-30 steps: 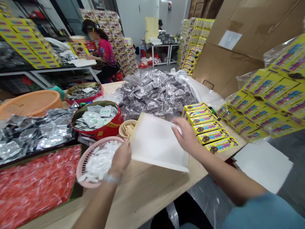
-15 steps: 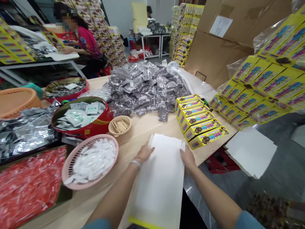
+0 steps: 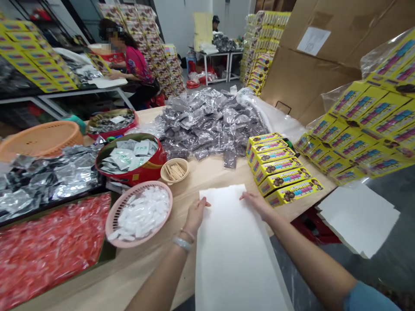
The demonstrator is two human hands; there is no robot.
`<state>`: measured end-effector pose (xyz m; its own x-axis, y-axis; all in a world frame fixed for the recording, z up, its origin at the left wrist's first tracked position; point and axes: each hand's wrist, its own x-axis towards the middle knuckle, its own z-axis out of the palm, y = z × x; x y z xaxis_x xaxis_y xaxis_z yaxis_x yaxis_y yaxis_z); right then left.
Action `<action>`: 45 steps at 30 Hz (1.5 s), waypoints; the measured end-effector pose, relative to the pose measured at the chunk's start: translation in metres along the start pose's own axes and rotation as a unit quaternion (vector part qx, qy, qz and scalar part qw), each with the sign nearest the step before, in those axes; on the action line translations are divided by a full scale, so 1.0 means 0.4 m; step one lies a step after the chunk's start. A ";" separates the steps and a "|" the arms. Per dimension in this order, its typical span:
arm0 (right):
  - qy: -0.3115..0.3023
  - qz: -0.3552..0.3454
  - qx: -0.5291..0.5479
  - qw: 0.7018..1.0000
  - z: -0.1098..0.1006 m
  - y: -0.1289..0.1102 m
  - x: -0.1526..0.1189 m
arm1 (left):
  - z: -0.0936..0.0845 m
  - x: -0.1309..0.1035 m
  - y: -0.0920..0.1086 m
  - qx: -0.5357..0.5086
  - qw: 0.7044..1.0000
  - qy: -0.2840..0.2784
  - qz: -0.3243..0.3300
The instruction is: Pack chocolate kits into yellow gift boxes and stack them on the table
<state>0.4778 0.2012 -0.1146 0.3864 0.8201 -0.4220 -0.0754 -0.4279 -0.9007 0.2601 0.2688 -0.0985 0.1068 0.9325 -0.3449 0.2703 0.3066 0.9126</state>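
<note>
A long white cardboard sheet (image 3: 230, 250) lies in front of me and runs off the bottom of the head view. My left hand (image 3: 195, 217) pinches its left edge near the far end, thumb on top. Across from it, my right hand (image 3: 257, 204) grips the far right corner between thumb and fingers. Just beyond the right hand stands a row of yellow printed boxes (image 3: 282, 172). Left of my left hand is a pink basket (image 3: 109, 224) of small white wrapped packets (image 3: 142, 214), with a small bowl of wooden sticks (image 3: 175, 171) behind it.
Silvery-grey sachets (image 3: 214, 123) are heaped at the table's back. Red tins (image 3: 131, 175), an orange basket (image 3: 42, 138) and a tray of red packets (image 3: 55, 246) stand left. Stacked yellow boxes (image 3: 366, 112) and white sheets (image 3: 359, 220) are right. A co-worker (image 3: 138, 65) sits back left.
The view has swung left. The sheet's printed yellow edge and small far-end tabs no longer show. My right hand has come over the top of the corner, and my left hand still grips the left edge.
</note>
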 end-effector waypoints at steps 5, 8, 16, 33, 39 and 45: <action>0.134 -0.019 0.029 0.990 0.082 0.086 0.007 | 0.026 -0.011 -0.107 -0.089 0.992 0.081 -0.025; 0.061 0.000 -0.002 0.998 0.068 0.096 0.016 | -0.005 0.012 -0.108 -0.123 0.984 -0.091 -0.085; -0.238 -0.004 -0.188 0.953 -0.007 0.014 0.063 | -0.072 0.090 -0.017 0.133 0.929 -0.342 -0.042; -0.123 -0.033 -0.325 0.937 0.023 0.018 0.091 | -0.037 0.106 -0.017 0.231 0.922 -0.311 0.005; -0.235 -0.117 -0.496 0.828 0.046 -0.022 0.122 | -0.013 0.142 0.003 0.428 0.849 -0.297 0.087; -0.268 -0.164 -0.625 0.715 0.090 -0.031 0.128 | 0.004 0.129 0.022 0.532 0.783 -0.286 0.150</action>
<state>0.4654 0.2624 -0.1287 -0.2375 0.8388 -0.4899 0.9477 0.0895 -0.3063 0.2695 0.3191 -0.1086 0.6473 0.6012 -0.4686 0.7620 -0.5261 0.3776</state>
